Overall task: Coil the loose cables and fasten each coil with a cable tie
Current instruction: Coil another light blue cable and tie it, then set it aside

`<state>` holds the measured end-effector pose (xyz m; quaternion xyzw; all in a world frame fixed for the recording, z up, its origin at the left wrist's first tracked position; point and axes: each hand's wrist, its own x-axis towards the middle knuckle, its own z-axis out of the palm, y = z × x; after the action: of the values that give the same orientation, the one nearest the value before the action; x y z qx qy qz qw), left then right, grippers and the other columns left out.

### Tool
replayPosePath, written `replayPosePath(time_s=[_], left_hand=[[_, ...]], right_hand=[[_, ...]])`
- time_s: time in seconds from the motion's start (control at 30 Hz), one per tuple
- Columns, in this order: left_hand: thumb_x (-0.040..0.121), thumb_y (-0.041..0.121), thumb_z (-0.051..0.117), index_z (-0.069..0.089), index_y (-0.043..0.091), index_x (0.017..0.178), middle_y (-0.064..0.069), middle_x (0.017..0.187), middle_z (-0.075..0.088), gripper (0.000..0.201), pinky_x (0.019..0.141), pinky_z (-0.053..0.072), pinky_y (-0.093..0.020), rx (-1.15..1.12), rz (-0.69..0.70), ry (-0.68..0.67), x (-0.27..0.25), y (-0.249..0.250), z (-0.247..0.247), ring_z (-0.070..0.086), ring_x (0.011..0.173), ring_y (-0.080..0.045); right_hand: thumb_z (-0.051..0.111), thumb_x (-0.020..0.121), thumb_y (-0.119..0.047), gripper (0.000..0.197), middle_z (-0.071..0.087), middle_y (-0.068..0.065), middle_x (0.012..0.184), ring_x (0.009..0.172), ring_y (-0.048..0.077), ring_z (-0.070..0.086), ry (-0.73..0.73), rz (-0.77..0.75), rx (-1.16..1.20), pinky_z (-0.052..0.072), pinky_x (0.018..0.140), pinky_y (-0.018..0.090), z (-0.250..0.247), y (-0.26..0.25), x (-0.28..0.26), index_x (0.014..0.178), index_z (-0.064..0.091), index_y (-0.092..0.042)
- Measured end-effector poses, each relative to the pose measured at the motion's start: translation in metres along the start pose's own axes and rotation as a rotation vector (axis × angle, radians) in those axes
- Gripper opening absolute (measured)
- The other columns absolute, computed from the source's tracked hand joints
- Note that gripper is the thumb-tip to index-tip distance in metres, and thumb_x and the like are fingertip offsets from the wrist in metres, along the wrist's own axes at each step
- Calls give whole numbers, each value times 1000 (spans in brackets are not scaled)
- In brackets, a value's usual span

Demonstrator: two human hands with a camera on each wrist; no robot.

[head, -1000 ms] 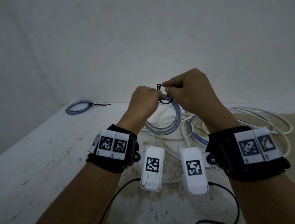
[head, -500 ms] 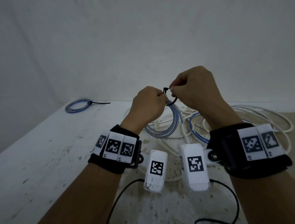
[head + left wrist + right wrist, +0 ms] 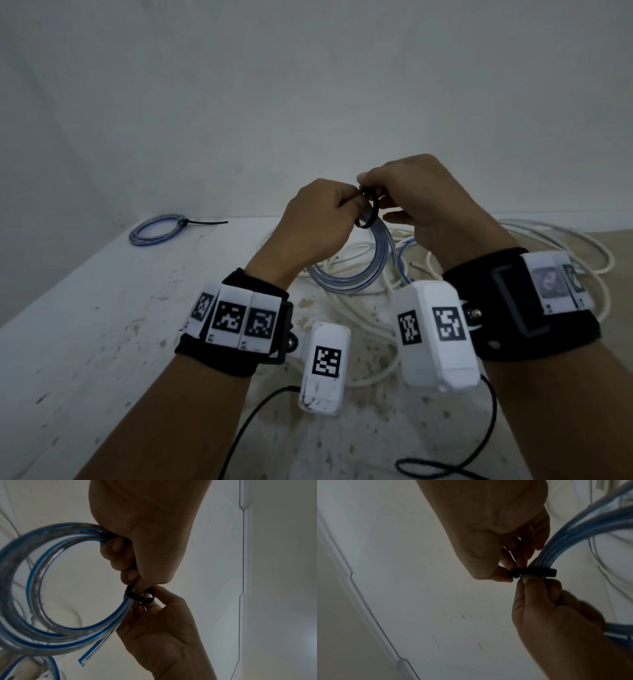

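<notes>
Plain white wall (image 3: 308, 85) behind, speckled white table (image 3: 85, 325) below; open room on all sides of both hands. Beneath right hand (image 3: 435, 209): loose white cables (image 3: 565, 240), uncoiled. Far beyond left hand (image 3: 315, 219): finished coil (image 3: 154, 231), already tied. Left hand clenched round blue-striped coil (image 3: 346, 284), raised off table, turns kept bunched. Right hand pinching black cable tie (image 3: 371, 209), looped loosely around bundle, probably for cinching.

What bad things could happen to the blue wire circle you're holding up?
The black tie still sits as a wide loop around the blue coil, so the turns might spring apart if the left hand relaxes. The right hand only pinches the tie, so it could slip. The coil's loose end might stay outside the tie.
</notes>
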<state>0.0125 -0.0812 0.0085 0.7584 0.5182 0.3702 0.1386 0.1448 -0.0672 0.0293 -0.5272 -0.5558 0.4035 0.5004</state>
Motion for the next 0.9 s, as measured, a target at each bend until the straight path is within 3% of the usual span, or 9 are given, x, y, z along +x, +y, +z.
replayPosePath(time_s=[0.13, 0.27, 0.33, 0.4, 0.57, 0.73, 0.77, 0.8, 0.9], left_hand=[[98, 19, 49, 67, 13, 72, -2, 60, 51, 32, 55, 30, -27, -95, 35, -18, -1, 3, -1, 38, 51, -7], [98, 18, 49, 66, -5, 85, -22, 68, 49, 32, 57, 31, -27, -164, 59, -53, -3, 5, -2, 38, 57, -12], [99, 15, 49, 63, -10, 84, -12, 64, 45, 33, 50, 28, -21, -212, 32, -58, -3, 5, -1, 34, 52, -10], [99, 13, 47, 61, -12, 84, -3, 59, 43, 33, 44, 24, -18, -278, -20, -62, -2, 3, 0, 30, 46, -6], [100, 14, 47, 57, -17, 81, 7, 50, 36, 37, 45, 20, -23, -403, -141, 22, 2, -1, 2, 26, 39, -3], [100, 14, 47, 63, -8, 76, 11, 44, 37, 36, 41, 23, -21, -428, -154, 93, 4, 1, 1, 28, 37, -2], [100, 14, 47, 69, 1, 77, 13, 42, 39, 34, 40, 25, -18, -437, -159, 113, 4, 0, -1, 31, 36, -2], [100, 14, 47, 73, 9, 83, 14, 41, 42, 32, 39, 27, -14, -446, -162, 127, 4, 0, -3, 34, 36, -1], [101, 15, 47, 76, 12, 96, 16, 42, 44, 29, 40, 29, -10, -474, -142, 132, 3, 1, -6, 38, 38, 0]], right_hand=[[68, 84, -15, 13, 63, 1, 68, 74, 20, 58, -20, 108, 179, 47, 70, 34, -5, -2, 2, 72, 66, -12], [61, 93, -15, 14, 61, -3, 59, 56, 11, 60, 5, 74, 189, 48, 57, 26, -7, -2, 2, 80, 61, -10], [58, 96, -15, 15, 62, -2, 58, 46, 6, 60, 44, 6, 141, 44, 44, 19, -5, -2, 3, 82, 60, -8], [57, 97, -18, 20, 64, 1, 62, 44, 5, 59, 101, -89, 47, 42, 40, 16, -4, 0, 4, 80, 60, -7], [68, 90, -22, 24, 68, 0, 64, 55, 9, 62, 25, -204, -11, 47, 52, 19, -4, 0, 3, 76, 72, -3], [67, 91, -18, 24, 63, 0, 59, 54, 9, 57, 40, -295, -107, 53, 64, 29, -7, -1, 7, 70, 68, -7], [66, 91, -18, 25, 63, 1, 60, 53, 10, 57, 60, -306, -152, 53, 64, 30, -9, -1, 8, 69, 67, -8], [65, 92, -19, 26, 64, 2, 62, 52, 9, 57, 75, -307, -187, 54, 61, 30, -12, -1, 10, 68, 66, -7], [65, 92, -20, 28, 66, 8, 66, 55, 15, 59, 99, -318, -243, 52, 57, 30, -16, 1, 11, 67, 64, -8]])
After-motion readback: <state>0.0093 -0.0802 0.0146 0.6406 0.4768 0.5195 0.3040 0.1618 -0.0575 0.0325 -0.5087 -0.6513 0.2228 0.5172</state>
